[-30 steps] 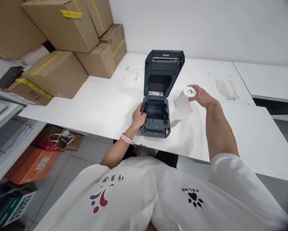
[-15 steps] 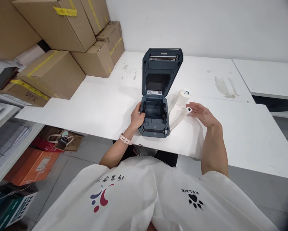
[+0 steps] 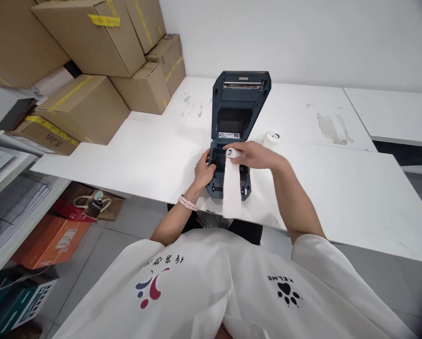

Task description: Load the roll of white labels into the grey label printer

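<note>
A dark grey label printer (image 3: 239,108) stands on the white table (image 3: 338,188) with its lid raised. My left hand (image 3: 203,170) grips the printer's left side, fingers curled over the rim of the paper bay. My right hand (image 3: 255,155) is closed on a small white paper roll (image 3: 232,153) held over the open bay. A loose strip of paper (image 3: 232,190) hangs from that roll down across the printer's front. A second white roll (image 3: 272,137) with a blue core stands on the table just right of the printer.
Brown cardboard boxes (image 3: 87,56) with yellow tape are stacked at the back left of the table. A shelf (image 3: 9,188) with papers is at far left, orange (image 3: 48,238) and teal boxes on the floor below. A second white table (image 3: 394,115) is at right.
My right hand set the larger roll down on the table, took up the small roll and carried it left over the printer's open bay. My left hand stayed on the printer.
</note>
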Demonstrator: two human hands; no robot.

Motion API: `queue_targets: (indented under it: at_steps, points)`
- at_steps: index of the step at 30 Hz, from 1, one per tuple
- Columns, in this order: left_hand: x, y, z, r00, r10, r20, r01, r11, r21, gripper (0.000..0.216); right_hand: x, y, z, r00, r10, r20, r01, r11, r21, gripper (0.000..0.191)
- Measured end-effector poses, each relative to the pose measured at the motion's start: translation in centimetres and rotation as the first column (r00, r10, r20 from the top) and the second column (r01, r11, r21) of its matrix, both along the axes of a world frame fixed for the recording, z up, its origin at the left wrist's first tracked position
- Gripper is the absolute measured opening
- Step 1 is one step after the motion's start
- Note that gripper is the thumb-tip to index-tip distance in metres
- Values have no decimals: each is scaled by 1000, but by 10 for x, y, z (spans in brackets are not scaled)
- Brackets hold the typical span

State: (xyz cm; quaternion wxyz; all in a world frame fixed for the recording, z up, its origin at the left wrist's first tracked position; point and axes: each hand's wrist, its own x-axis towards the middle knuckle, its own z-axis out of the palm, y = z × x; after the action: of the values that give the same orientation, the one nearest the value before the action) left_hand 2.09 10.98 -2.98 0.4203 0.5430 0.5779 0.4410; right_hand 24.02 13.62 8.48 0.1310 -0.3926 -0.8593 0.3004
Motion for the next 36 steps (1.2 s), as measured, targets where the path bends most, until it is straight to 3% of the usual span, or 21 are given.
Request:
queue_targets:
  at_steps: [3,6,9,13,16,19,24,28,36]
  points:
    - [1,-1,-2,1000,-9,22,9,1000,5,79,-42,6,-14,923,-77,376,15,986,164,45]
    - [2,-2,0,999,-11,39,10,1000,19,78,-56,1,-28,870,-114,480,18,980,199,44]
    - [3,-5,5,998,-6,60,4,999,32,76,-49,-20,-32,906,-140,400,36,965,258,45]
    - [6,-10,14,991,-24,130,21,1000,20,73,-33,-71,-42,981,-178,70,144,929,341,36]
    - [7,-13,18,979,-42,199,46,999,-20,74,-30,-111,-60,980,-177,-95,199,906,372,34]
    - [7,-12,16,967,-51,249,69,995,-65,79,-32,-137,-77,972,-189,-138,231,870,435,33]
    - [5,-9,11,968,-72,241,94,992,-83,82,-30,-146,-90,983,-163,-79,180,836,518,60]
    - [4,-8,8,976,-72,207,89,993,-74,81,-29,-143,-97,969,-218,-114,245,810,533,34]
    - [3,-3,6,975,-74,210,91,993,-77,86,-28,-143,-103,956,-221,-194,286,855,432,35]
